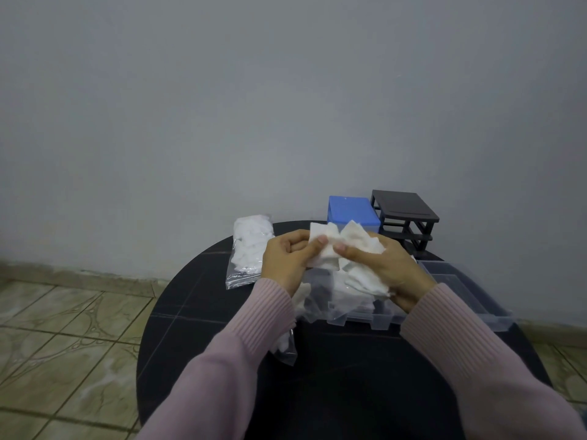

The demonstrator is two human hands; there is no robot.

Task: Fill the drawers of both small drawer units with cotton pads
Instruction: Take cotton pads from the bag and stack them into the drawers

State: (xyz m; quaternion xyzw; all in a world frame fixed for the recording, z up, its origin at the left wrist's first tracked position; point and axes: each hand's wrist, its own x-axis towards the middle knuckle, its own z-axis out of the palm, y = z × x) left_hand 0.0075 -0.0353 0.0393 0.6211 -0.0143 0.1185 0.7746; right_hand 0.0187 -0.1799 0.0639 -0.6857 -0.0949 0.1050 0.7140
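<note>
Cotton pads (344, 246) bunched in both hands' pinch, left hand (287, 260) and right hand (386, 268), above clear drawer (359, 315) near table's far edge; black unit (409, 217) drawerless, filling seems midway.

Both arms wear pale pink knitted sleeves (254, 338) with ribbed cuffs reaching the bare hands (287, 258).

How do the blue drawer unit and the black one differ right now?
The blue drawer unit looks solid from above, its front hidden behind the cotton pads; the black drawer unit is a bare open frame with its drawers out. The blue sits left, the black right. Both stand upright at the table's far edge.
</note>
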